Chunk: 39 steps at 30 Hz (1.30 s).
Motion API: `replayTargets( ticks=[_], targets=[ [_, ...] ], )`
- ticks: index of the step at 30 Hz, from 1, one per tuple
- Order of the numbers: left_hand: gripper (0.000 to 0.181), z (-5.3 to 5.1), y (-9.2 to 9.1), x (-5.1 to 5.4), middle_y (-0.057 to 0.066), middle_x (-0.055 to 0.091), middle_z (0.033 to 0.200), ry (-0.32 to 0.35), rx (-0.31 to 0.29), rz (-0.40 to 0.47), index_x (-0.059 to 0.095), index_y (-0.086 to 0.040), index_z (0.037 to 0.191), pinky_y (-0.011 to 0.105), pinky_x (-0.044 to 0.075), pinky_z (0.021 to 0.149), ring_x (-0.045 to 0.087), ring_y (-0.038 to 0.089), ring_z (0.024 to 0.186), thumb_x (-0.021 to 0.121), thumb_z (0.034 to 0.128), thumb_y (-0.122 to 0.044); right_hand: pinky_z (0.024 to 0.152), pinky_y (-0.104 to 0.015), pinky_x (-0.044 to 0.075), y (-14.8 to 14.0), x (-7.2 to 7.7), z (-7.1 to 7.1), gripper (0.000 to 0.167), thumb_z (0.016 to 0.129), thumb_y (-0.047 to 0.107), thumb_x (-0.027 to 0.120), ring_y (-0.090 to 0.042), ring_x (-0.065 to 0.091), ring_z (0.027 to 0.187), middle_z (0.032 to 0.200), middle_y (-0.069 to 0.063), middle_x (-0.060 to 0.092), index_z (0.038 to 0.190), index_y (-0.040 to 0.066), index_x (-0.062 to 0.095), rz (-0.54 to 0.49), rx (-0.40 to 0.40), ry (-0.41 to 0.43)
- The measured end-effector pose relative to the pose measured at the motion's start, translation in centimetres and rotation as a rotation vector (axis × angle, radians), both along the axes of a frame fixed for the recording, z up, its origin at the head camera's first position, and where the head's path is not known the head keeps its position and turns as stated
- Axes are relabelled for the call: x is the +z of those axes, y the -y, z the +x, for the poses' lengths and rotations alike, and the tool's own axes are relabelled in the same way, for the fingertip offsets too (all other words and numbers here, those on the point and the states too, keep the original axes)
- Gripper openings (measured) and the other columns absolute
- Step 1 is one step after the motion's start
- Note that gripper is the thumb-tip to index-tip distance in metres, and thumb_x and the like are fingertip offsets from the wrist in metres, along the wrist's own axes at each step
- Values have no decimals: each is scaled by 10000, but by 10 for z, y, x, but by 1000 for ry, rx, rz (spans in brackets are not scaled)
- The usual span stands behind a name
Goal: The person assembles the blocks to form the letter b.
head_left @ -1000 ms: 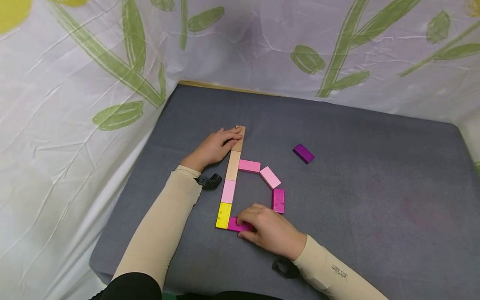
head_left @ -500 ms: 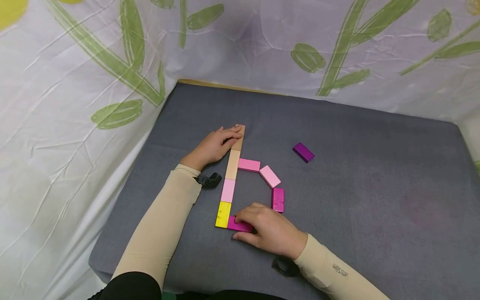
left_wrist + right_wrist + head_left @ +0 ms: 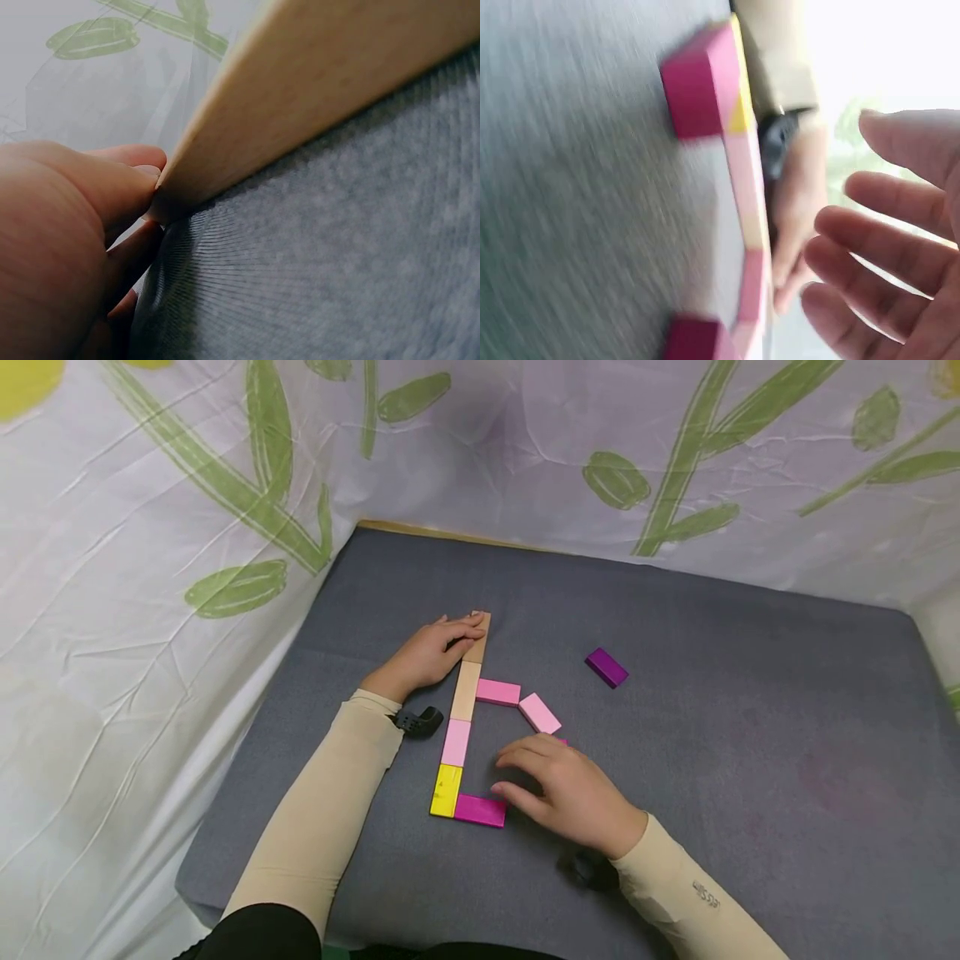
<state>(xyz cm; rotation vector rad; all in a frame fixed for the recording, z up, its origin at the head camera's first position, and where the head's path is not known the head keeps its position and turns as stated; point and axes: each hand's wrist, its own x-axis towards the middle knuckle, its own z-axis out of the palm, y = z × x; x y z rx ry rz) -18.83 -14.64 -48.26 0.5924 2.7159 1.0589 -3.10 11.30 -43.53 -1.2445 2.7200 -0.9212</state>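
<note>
One white sheet printed with green leaves (image 3: 480,468) is hanging along the far and left sides, and a table covered in dark-grey cloth (image 3: 750,735) is spreading out below it. Your hands are lying well apart, neither gripping anything. Your left hand (image 3: 423,652) is resting its fingers on a tan rectangular wooden block (image 3: 476,652), the farthest in a straight row; a paler wooden block (image 3: 466,691), a light-pink painted block (image 3: 456,742) and a yellow painted block (image 3: 447,791) are continuing it toward you. Your right hand (image 3: 566,785) is hanging with loosely bent fingers, covering most of one magenta painted block (image 3: 564,742). Another magenta block (image 3: 481,811) is touching the yellow one's right side, while a mid-pink block (image 3: 498,692) and a pale-pink block (image 3: 540,713) are branching rightward from the row.

The coming move probably turns on the purple painted rectangular block (image 3: 607,668): it is lying alone, far and right of your right hand, the nearer one, its long axis running from far left to near right.

Your right wrist view is showing nothing between those fingers, which the head view is not showing fully; your left wrist view is revealing the wooden block's side face.
</note>
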Motion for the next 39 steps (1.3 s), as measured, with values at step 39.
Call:
replayTargets(
  ticks=[39],
  targets=[
    [386, -3, 3, -6, -24, 437, 1648, -8, -10, 14, 615, -96, 1485, 319, 123, 1339, 371, 156, 1547, 538, 1116, -177, 1209, -615, 370, -83, -25, -67, 473, 1064, 114, 569, -450, 471, 1403, 1529, -261, 536, 1491, -85, 526, 200, -462, 44]
  ],
)
